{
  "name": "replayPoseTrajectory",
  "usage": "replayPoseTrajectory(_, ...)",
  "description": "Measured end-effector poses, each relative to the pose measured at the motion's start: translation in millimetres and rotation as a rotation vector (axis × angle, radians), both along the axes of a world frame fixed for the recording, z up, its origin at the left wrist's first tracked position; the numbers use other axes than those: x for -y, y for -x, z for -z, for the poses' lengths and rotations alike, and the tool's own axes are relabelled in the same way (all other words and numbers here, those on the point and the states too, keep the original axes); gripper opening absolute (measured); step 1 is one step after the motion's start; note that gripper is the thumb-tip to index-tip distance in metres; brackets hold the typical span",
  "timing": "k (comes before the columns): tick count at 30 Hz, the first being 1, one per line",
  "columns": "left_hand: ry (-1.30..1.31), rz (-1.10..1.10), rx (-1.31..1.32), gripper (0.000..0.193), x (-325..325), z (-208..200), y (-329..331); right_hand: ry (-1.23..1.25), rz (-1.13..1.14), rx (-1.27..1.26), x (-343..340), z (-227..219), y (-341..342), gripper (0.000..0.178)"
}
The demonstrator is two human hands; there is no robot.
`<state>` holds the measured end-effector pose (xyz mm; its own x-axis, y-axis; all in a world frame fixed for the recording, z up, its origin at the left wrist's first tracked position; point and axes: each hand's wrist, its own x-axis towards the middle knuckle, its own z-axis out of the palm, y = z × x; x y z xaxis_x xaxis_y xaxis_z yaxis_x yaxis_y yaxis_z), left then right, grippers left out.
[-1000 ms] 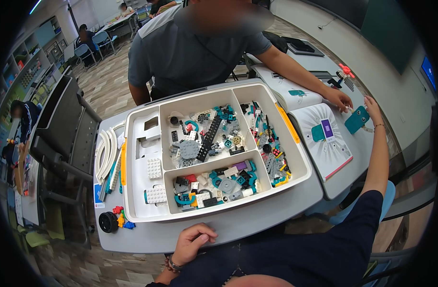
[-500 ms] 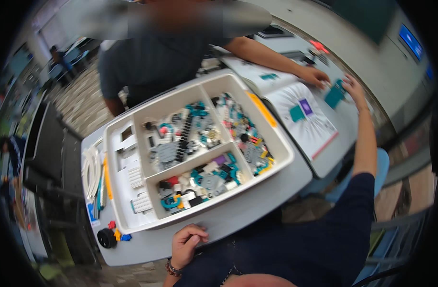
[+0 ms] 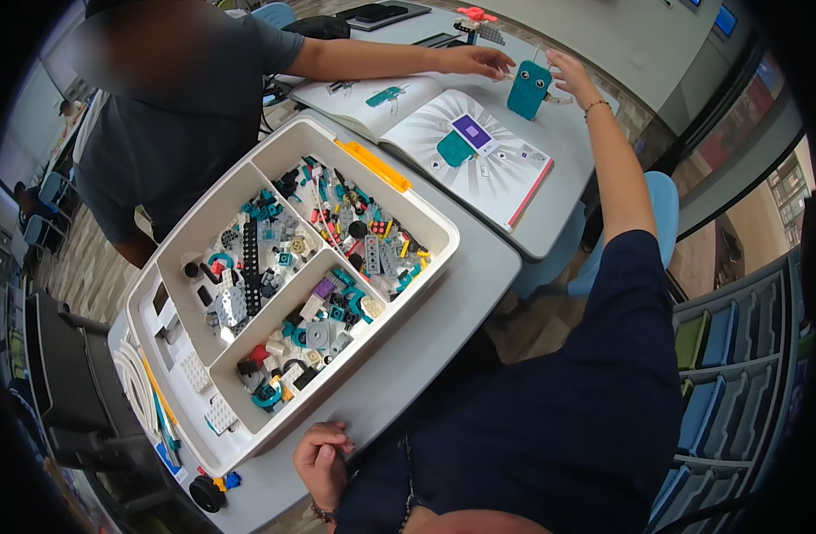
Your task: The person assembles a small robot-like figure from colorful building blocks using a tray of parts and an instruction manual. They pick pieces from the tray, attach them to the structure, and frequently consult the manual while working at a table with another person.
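My right hand (image 3: pixel 575 76) reaches to the far right of the table, fingers apart beside the right edge of a teal brick figure (image 3: pixel 528 90). The figure stands upright, with two round eyes and small light-coloured side arms. A co-worker's hand (image 3: pixel 482 62) is at the figure's left side. My left hand (image 3: pixel 323 458) rests by the near table edge, its fingers curled in with nothing visible in them. Between my left hand and the co-worker is a white divided tray (image 3: pixel 336 378) full of mixed building bricks. An open picture booklet (image 3: pixel 515 182) lies in front of the figure.
Pale hoses (image 3: pixel 136 387) lie beside the tray's left end, near a black wheel (image 3: pixel 207 494) and small coloured pieces. A red-topped brick build (image 3: pixel 474 20) is at the back. A blue chair (image 3: pixel 650 218) stands right of the tables.
My view has swung right, so the tray and booklet appear further left. The teal figure now shows its eyes; my right hand's fingers look more spread beside it. My left hand stays curled.
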<state>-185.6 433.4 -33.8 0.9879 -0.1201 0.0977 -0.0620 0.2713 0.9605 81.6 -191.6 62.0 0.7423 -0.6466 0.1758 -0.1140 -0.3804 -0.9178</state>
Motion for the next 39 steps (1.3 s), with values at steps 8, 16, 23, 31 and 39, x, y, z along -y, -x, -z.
replayPoseTrajectory(8, -0.046, 0.134, -0.142, 0.019, -14, -8, 1, 0.452, -0.111, 0.385, -18, -1, 12, 0.047)
replayPoseTrajectory(16, -0.163, -0.229, 0.239, 0.016, -83, -72, 55, 1.116, -0.829, 0.387, -297, -35, 148, 0.038)
replayPoseTrajectory(23, -0.713, -1.057, 0.233, 0.021, -178, -85, 117, 0.701, -0.86, 0.511, -313, -34, 137, 0.037)
replayPoseTrajectory(31, -1.286, -0.81, 0.101, 0.064, -205, -32, 68, 0.618, -0.955, 0.42, -337, -14, 167, 0.034)
replayPoseTrajectory(39, -1.143, -0.753, 0.039, 0.06, -207, -12, 42, 0.628, -0.921, 1.422, -334, -80, 254, 0.018)
